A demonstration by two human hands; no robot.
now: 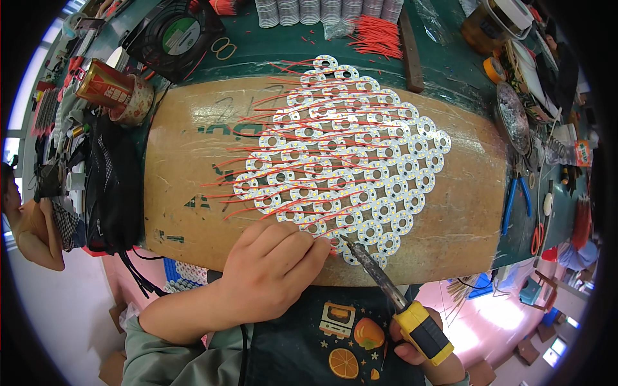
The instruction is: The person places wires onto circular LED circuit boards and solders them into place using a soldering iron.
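Many white ring-shaped LED boards (383, 210) lie edge to edge in a diamond-shaped array. Thin red wires (257, 165) run across them and stick out to the left. At the near edge of the array, my left hand (273, 270) is closed in a pinch around red wire, its fingertips mostly hiding the grip. My right hand (409, 352) holds a soldering iron (380, 276) by its yellow and black handle. The iron's dark tip reaches a ring board just right of my left fingertips; whether it touches cannot be made out.
The boards lie on a brown sheet (187, 154) over a green table. Behind stand stacked ring boards (309, 11), a red wire pile (376, 36) and a black fan (174, 35). Blue-handled pliers (517, 199) and red-handled scissors (538, 238) lie right. Another person (40, 235) is far left.
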